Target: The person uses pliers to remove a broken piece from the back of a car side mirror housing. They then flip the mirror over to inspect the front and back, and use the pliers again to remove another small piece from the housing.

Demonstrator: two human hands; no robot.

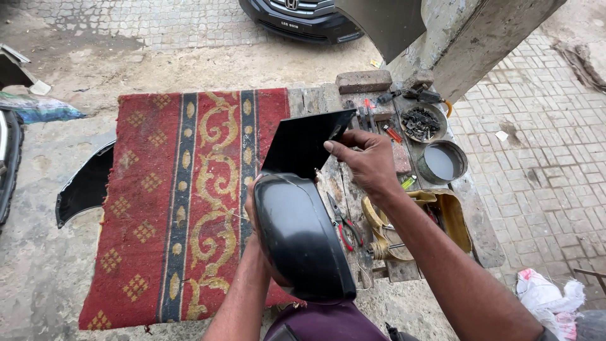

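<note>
A glossy black car side-mirror housing [302, 235] is held upright in front of me, its flat triangular mounting plate [303, 142] pointing away. My left hand [250, 205] grips the housing from behind on its left side, mostly hidden by it. My right hand [365, 163] rests on the right edge of the mounting plate, thumb on its face. Both sit above a red patterned rug [177, 202] spread over a worn wooden workbench [404, 268].
Red-handled pliers [344, 227], a yellow bag [451, 218], a tin of grey liquid [442, 162], a bowl of dark small parts [421, 122] and a brick [363, 81] crowd the bench's right side. A black car [297, 19] stands ahead; a black panel [85, 186] lies left.
</note>
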